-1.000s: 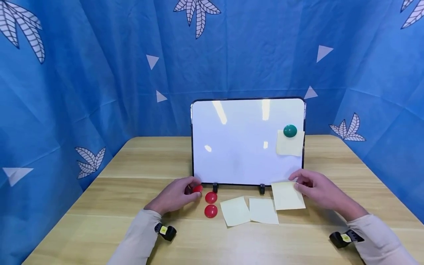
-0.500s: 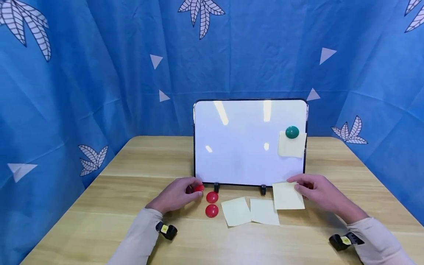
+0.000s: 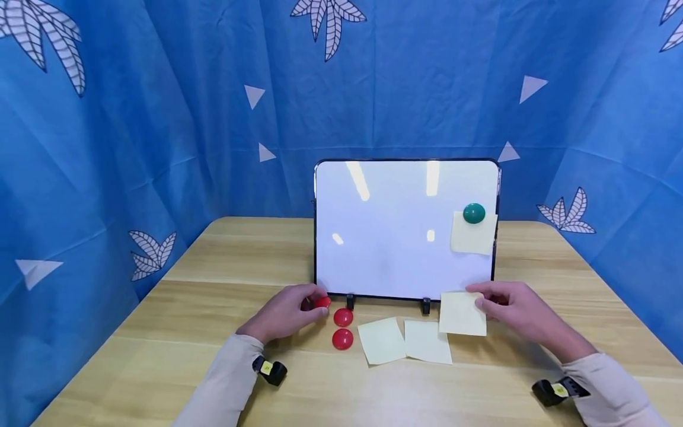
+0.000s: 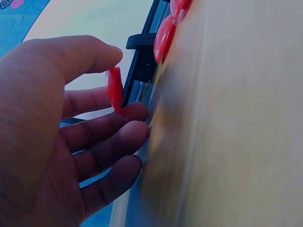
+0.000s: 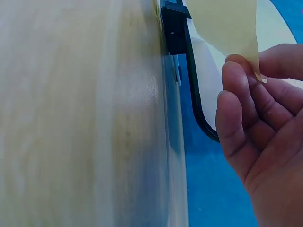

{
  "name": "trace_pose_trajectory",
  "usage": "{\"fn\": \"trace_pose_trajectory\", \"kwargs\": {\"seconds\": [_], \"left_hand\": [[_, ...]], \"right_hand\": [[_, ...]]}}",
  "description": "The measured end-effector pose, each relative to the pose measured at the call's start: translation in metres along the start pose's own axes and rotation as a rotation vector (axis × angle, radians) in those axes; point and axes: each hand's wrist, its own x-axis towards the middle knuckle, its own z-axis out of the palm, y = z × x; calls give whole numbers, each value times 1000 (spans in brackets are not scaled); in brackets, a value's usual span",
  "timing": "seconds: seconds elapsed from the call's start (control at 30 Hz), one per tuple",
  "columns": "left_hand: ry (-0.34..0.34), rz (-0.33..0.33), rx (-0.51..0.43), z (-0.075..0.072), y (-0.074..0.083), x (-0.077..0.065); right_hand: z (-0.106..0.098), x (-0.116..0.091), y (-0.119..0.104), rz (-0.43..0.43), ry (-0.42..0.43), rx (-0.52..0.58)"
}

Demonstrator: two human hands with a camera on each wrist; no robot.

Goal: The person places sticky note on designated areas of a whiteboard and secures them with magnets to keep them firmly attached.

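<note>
My left hand [image 3: 285, 311] pinches a round red magnet [image 4: 114, 89] between thumb and fingers, by the lower left corner of the whiteboard [image 3: 395, 237]. Two more red magnets, one farther back [image 3: 343, 317] and one nearer [image 3: 342, 339], lie on the table just right of it. With thumb and fingertips my right hand [image 3: 514, 305] holds a pale yellow sticky note [image 3: 462, 314] by its upper right corner, in front of the board's lower right. Two other notes, a left one [image 3: 382, 341] and a right one [image 3: 428, 344], lie between the hands; the held note overlaps the right one in the head view.
The whiteboard stands upright on small black feet [image 3: 425, 306] on the wooden table [image 3: 213, 356]. On its right side a green magnet [image 3: 474, 213] holds up another yellow note [image 3: 472, 237]. A blue patterned curtain [image 3: 416, 107] hangs behind and along both sides.
The head view has shifted slightly, moving the whole scene a little right. The held note has tilted a little at the right hand. Both hands keep their holds.
</note>
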Motion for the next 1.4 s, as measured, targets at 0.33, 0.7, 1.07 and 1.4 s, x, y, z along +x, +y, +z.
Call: {"fn": "trace_pose_trajectory", "kwargs": {"seconds": [0.33, 0.7, 1.07, 1.4], "left_hand": [[3, 3, -1, 0, 1, -1], [-3, -2, 1, 1, 0, 0], [3, -14, -7, 1, 2, 0], [3, -26, -27, 0, 2, -1]], "right_hand": [[1, 0, -2, 13, -15, 33], [5, -1, 1, -62, 16, 56], [4, 0, 0, -94, -2, 38], [3, 0, -5, -6, 12, 3]]}}
